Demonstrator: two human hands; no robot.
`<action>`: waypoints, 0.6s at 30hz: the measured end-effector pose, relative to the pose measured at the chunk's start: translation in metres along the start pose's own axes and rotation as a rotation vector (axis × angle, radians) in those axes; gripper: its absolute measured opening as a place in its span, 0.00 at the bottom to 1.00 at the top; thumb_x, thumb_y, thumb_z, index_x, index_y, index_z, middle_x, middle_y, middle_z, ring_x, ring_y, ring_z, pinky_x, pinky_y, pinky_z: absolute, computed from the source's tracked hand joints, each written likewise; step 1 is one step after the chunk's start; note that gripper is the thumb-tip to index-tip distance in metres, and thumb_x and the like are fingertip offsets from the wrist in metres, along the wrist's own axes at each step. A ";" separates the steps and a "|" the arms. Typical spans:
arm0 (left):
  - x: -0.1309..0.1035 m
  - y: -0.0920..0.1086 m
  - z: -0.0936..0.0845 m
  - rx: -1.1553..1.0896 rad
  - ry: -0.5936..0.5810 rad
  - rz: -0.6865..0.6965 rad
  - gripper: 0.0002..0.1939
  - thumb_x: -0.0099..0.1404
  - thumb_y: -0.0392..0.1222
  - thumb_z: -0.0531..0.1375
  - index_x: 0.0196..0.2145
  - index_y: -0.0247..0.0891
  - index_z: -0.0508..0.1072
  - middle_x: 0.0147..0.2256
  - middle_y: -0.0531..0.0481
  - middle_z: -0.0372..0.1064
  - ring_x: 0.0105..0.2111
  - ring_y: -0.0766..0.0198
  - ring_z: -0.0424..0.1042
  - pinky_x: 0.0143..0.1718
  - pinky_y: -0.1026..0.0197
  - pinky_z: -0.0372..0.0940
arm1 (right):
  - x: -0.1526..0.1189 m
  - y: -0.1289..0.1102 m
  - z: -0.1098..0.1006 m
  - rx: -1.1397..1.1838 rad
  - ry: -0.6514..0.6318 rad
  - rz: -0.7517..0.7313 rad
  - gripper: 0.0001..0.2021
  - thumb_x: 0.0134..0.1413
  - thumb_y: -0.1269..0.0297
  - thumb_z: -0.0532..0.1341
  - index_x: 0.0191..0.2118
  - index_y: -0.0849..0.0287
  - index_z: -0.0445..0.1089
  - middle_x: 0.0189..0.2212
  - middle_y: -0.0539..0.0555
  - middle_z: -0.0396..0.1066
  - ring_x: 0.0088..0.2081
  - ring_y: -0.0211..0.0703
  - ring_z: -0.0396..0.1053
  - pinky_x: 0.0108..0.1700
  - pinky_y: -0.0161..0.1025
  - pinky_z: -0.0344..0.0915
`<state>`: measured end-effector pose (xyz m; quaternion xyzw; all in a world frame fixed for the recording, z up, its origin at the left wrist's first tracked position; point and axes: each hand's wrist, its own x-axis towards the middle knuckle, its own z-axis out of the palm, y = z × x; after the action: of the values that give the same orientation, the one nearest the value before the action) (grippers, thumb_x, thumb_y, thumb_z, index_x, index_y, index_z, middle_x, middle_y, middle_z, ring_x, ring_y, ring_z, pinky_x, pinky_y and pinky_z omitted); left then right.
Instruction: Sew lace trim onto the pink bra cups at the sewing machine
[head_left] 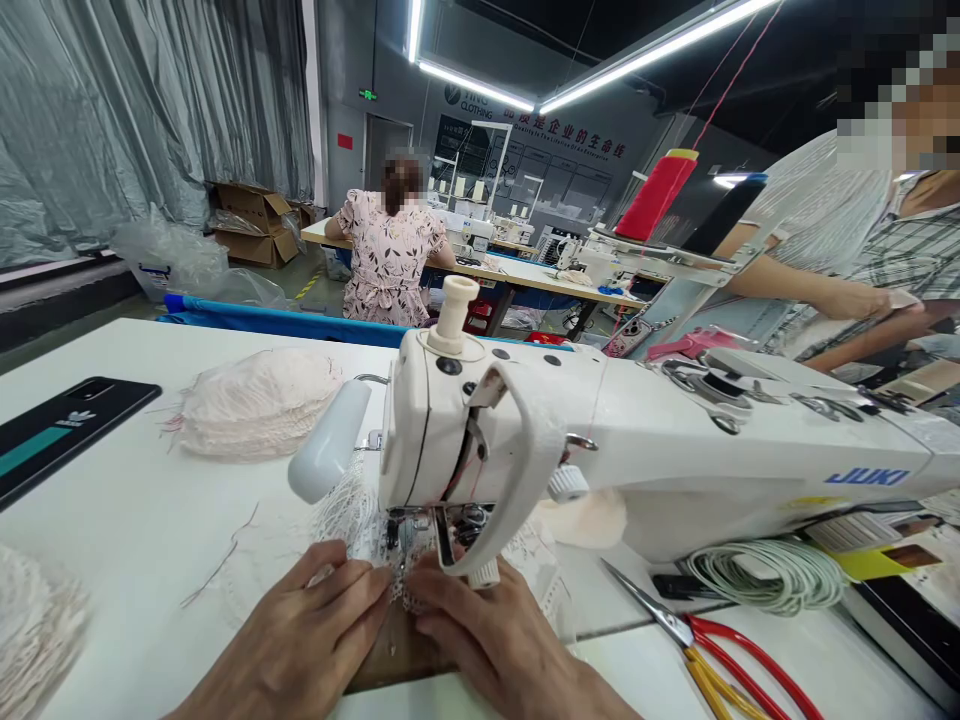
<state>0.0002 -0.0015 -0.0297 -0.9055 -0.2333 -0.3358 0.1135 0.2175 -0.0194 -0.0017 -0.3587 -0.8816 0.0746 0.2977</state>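
Observation:
A white JUKI sewing machine (480,430) stands across the table. White lace fabric (352,510) lies under its needle area and spreads to both sides. On the left of the needle, my left hand (307,620) presses the lace with its fingers bent and close together. My right hand (487,620) is just right of the needle, fingers pinched on the lace edge and partly hidden behind the machine's white guard. Loose thread trails from the fabric on the left.
Pale lace piles (255,405) and a phone (75,430) lie left. Red-handled scissors (697,635), coiled pale cord (765,577) and a cream piece (589,515) are right. A seated person (394,250) is ahead; another person's arm (810,285) is behind the machine.

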 end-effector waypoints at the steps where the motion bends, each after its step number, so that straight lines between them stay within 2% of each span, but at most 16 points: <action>1: 0.000 0.000 0.000 0.002 -0.002 0.001 0.17 0.70 0.28 0.46 0.38 0.35 0.74 0.39 0.50 0.74 0.39 0.66 0.68 0.52 0.56 0.53 | 0.000 0.000 0.000 0.004 0.025 0.033 0.10 0.64 0.66 0.52 0.46 0.57 0.68 0.34 0.55 0.72 0.36 0.44 0.68 0.37 0.39 0.64; 4: -0.002 0.001 0.001 0.005 -0.004 -0.003 0.16 0.70 0.29 0.46 0.42 0.34 0.73 0.41 0.48 0.74 0.40 0.65 0.68 0.52 0.56 0.54 | 0.000 0.001 0.001 0.008 0.014 0.066 0.10 0.65 0.69 0.51 0.43 0.57 0.70 0.35 0.55 0.73 0.35 0.42 0.69 0.37 0.37 0.65; 11: -0.003 0.001 -0.002 0.022 -0.043 -0.007 0.16 0.70 0.29 0.46 0.45 0.35 0.72 0.43 0.49 0.74 0.42 0.66 0.68 0.53 0.56 0.53 | 0.001 0.002 0.003 0.008 -0.001 0.046 0.10 0.64 0.70 0.52 0.44 0.58 0.69 0.37 0.55 0.73 0.38 0.43 0.70 0.40 0.38 0.67; 18: 0.003 0.002 -0.003 0.029 -0.030 -0.014 0.15 0.71 0.30 0.47 0.42 0.36 0.73 0.42 0.50 0.74 0.41 0.66 0.69 0.51 0.55 0.54 | 0.002 0.003 0.003 0.019 -0.012 0.047 0.10 0.64 0.70 0.52 0.44 0.58 0.70 0.35 0.55 0.73 0.37 0.42 0.71 0.39 0.37 0.69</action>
<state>0.0015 -0.0034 -0.0260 -0.9070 -0.2464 -0.3194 0.1207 0.2165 -0.0159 -0.0040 -0.3760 -0.8739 0.0921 0.2941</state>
